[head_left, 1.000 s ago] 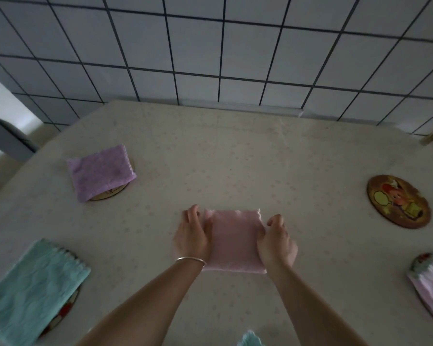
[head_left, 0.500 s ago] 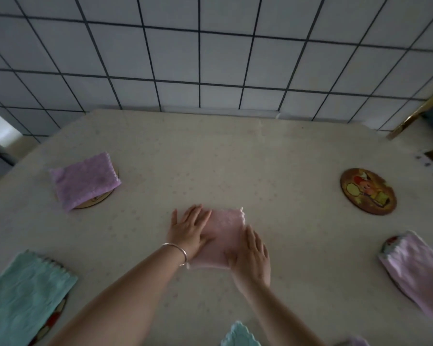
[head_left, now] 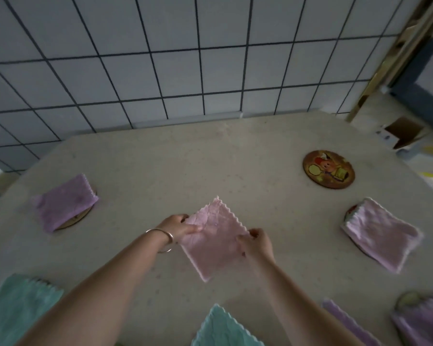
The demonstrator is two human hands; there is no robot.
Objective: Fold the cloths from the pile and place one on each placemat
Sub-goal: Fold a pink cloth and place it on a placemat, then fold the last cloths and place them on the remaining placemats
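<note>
A folded pink cloth (head_left: 214, 239) is lifted off the table at its middle, turned like a diamond. My left hand (head_left: 179, 227) pinches its left edge and my right hand (head_left: 256, 242) pinches its right edge. A bare round placemat with a cartoon picture (head_left: 328, 169) lies at the far right. Other placemats carry folded cloths: a purple cloth (head_left: 63, 203) at the left, a pink cloth (head_left: 383, 234) at the right, a teal cloth (head_left: 18, 308) at the near left, a purple cloth (head_left: 423, 320) at the near right.
A teal cloth (head_left: 223, 328) and a purple cloth (head_left: 348, 320) lie at the near edge between my arms and to the right. The beige table (head_left: 210, 161) meets a tiled wall (head_left: 185, 58) behind. A cardboard box (head_left: 403, 132) sits beyond the right edge.
Both hands went from pressing the pink cloth flat on the table to pinching its edges and lifting it. The view has swung to the right.
</note>
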